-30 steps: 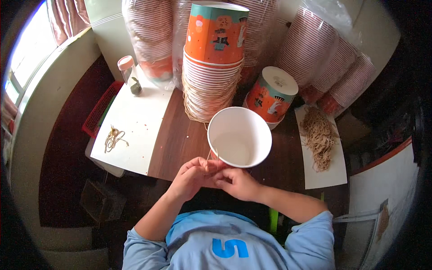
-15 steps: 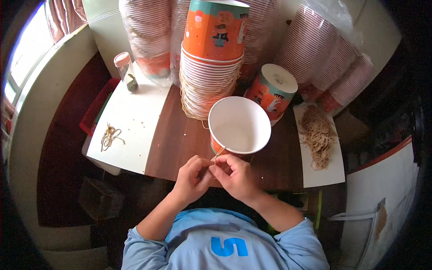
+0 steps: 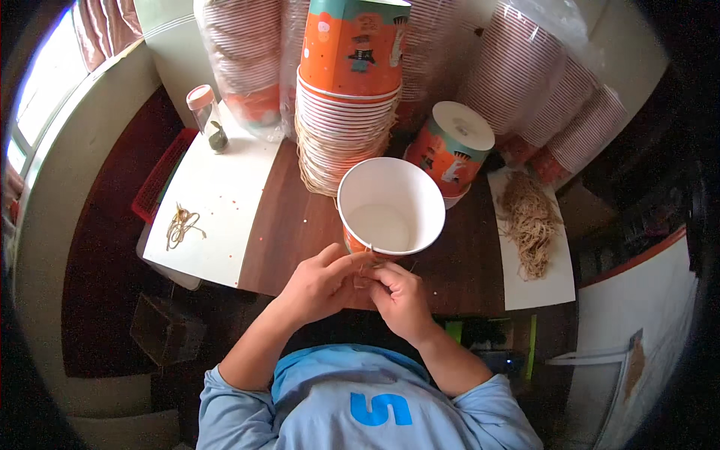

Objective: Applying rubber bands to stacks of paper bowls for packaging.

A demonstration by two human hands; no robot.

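Note:
In front of me stands an open paper bucket (image 3: 375, 186), white inside with an orange outside, its mouth tilted toward me. My left hand (image 3: 321, 283) and my right hand (image 3: 403, 298) meet at its near rim, fingers pinched close together. Between them runs a thin tan string (image 3: 368, 253), which rises a little against the rim. The rest of the string is hidden by my fingers. Behind the bucket rises a tall stack of upturned paper buckets (image 3: 352, 52), orange and green on top, with tan strings at the lower rims.
A loose pile of tan strings (image 3: 531, 229) lies on the right white board. Other strings (image 3: 181, 226) and a pink-lidded jar (image 3: 208, 120) are at the left. An upturned bucket (image 3: 450, 154) stands back right, near plastic-wrapped bucket stacks (image 3: 514, 67).
My left fingers have shifted right and up, over the string, and now touch my right fingertips. Less of the string shows. The bucket appears slightly further left in view.

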